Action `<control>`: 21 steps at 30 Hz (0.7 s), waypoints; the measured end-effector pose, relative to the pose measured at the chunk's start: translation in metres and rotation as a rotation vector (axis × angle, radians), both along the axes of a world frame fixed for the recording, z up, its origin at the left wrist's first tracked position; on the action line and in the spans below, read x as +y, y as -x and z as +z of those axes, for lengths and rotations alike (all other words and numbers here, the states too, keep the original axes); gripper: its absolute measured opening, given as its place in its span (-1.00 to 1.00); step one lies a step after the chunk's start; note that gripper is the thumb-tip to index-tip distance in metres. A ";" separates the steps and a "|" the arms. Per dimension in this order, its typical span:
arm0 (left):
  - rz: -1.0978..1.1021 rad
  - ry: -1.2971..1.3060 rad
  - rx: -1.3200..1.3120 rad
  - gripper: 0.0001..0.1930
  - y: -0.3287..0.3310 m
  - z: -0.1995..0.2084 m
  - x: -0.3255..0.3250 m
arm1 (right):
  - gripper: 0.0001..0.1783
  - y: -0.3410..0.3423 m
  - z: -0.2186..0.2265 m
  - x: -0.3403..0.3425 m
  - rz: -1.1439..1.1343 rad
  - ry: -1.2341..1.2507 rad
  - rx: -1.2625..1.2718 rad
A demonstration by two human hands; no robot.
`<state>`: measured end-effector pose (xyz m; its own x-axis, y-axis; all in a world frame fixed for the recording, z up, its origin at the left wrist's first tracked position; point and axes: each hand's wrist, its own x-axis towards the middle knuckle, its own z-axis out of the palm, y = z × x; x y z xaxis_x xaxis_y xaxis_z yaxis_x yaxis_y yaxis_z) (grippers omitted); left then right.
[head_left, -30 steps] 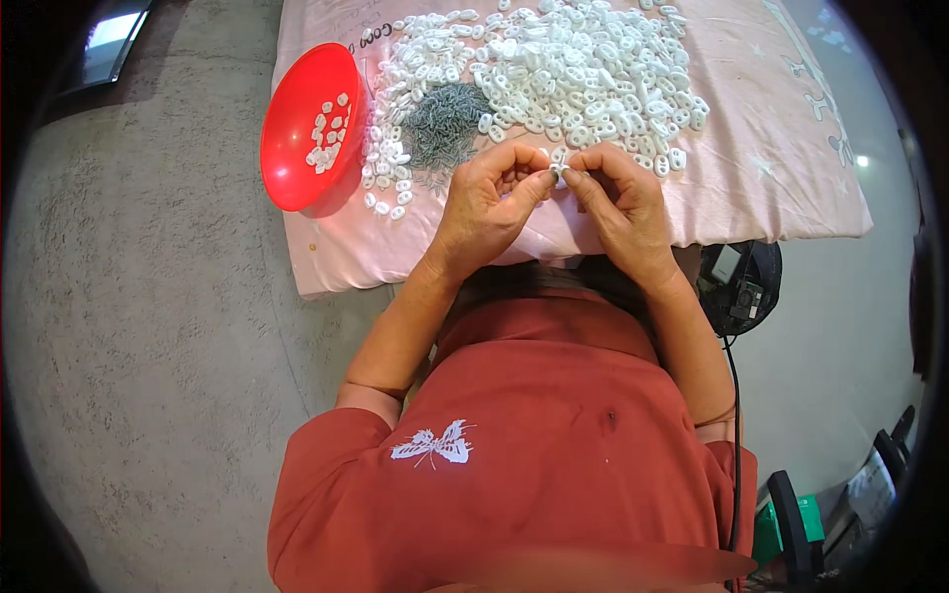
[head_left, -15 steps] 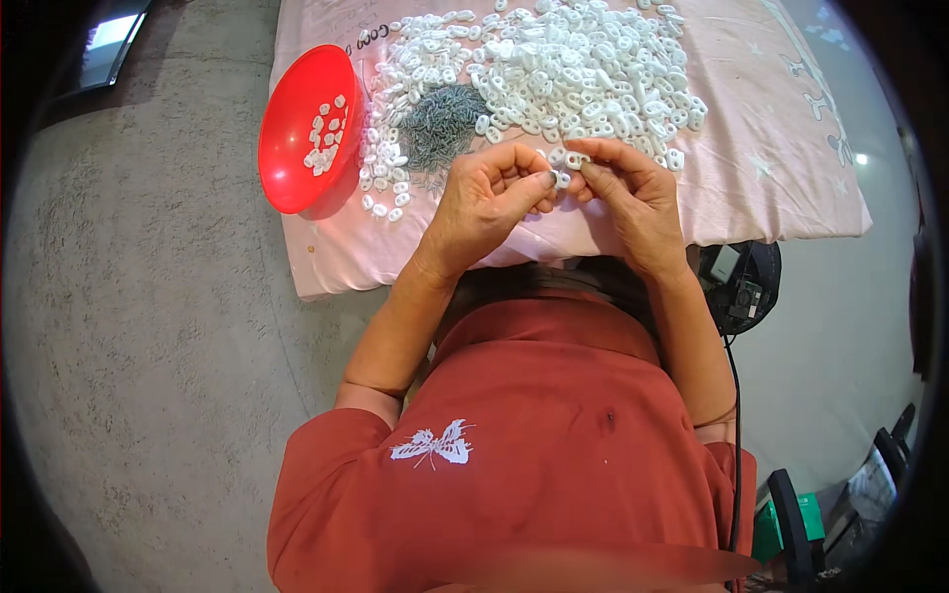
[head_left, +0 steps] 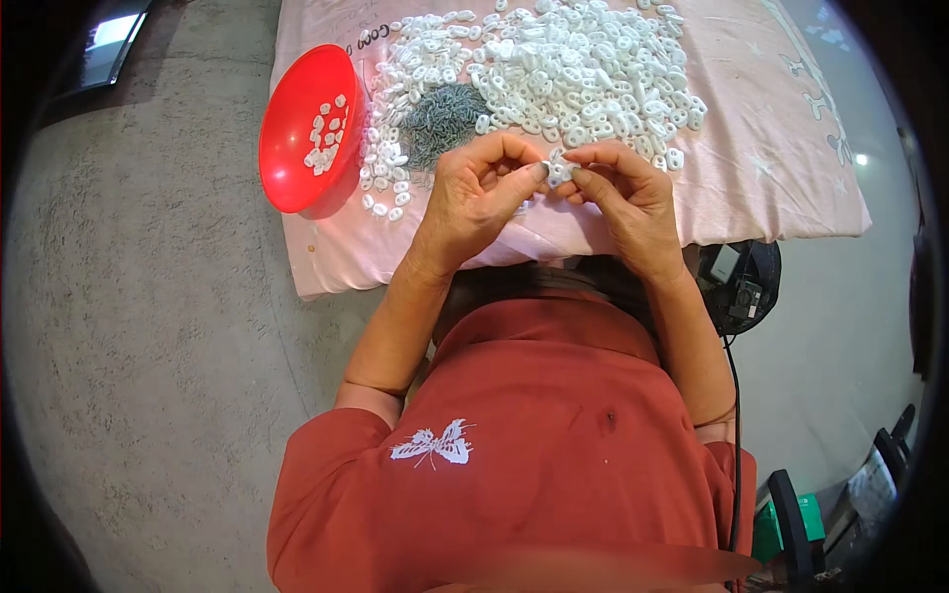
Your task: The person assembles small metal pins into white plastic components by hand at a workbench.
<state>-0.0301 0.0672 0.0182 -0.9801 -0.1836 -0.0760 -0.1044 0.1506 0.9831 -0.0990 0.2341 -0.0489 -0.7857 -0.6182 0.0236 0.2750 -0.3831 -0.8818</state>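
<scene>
My left hand (head_left: 482,193) and my right hand (head_left: 630,203) meet above the near part of the table, fingertips almost touching. Both are closed in a pinch on small white plastic pieces (head_left: 558,170) with holes, pressed against each other between the thumbs and forefingers. How the pieces join cannot be made out. Just beyond the hands spreads a large heap of white two-holed plastic pieces (head_left: 583,74). A pile of small grey metal screws or pins (head_left: 443,119) lies beyond my left hand, with loose white pieces around it.
A red plastic bowl (head_left: 282,148) holding several white pieces sits tilted at the table's left edge. Pink cloth (head_left: 741,188) covers the table. Below its right front edge is a dark round container (head_left: 759,282) with devices, a black cable (head_left: 736,415) running down from it.
My right hand has moved slightly left, bringing its white piece up against the one in my left hand. Earlier the pieces showed a little apart.
</scene>
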 end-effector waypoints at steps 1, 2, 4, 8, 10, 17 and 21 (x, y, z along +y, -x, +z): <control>-0.008 -0.030 0.006 -0.91 0.000 -0.001 0.001 | -0.81 0.000 0.001 -0.001 -0.016 0.001 0.021; -0.007 -0.030 0.007 -0.91 0.000 -0.001 0.002 | -0.81 0.000 0.001 -0.001 -0.033 0.003 0.041; -0.012 -0.121 -0.035 -0.91 -0.002 0.000 0.006 | -0.80 -0.001 0.003 -0.003 -0.051 0.012 0.052; -0.031 -0.114 -0.053 -0.91 -0.002 0.000 0.005 | -0.78 -0.002 0.001 -0.002 -0.047 -0.002 0.029; -0.044 -0.129 -0.071 -0.90 -0.002 0.002 0.004 | -0.77 -0.002 0.000 -0.001 -0.048 0.011 0.013; -0.043 -0.063 -0.192 -0.91 0.001 0.014 -0.002 | -0.75 0.004 0.001 0.000 -0.038 0.030 -0.025; -0.064 -0.032 -0.262 -0.91 0.003 0.014 -0.002 | -0.74 0.005 0.003 0.001 -0.005 0.051 -0.097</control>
<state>-0.0329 0.0649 0.0320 -0.9358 -0.1157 -0.3329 -0.3468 0.1342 0.9283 -0.1036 0.2355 -0.0463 -0.7890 -0.6141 -0.0210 0.3558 -0.4286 -0.8305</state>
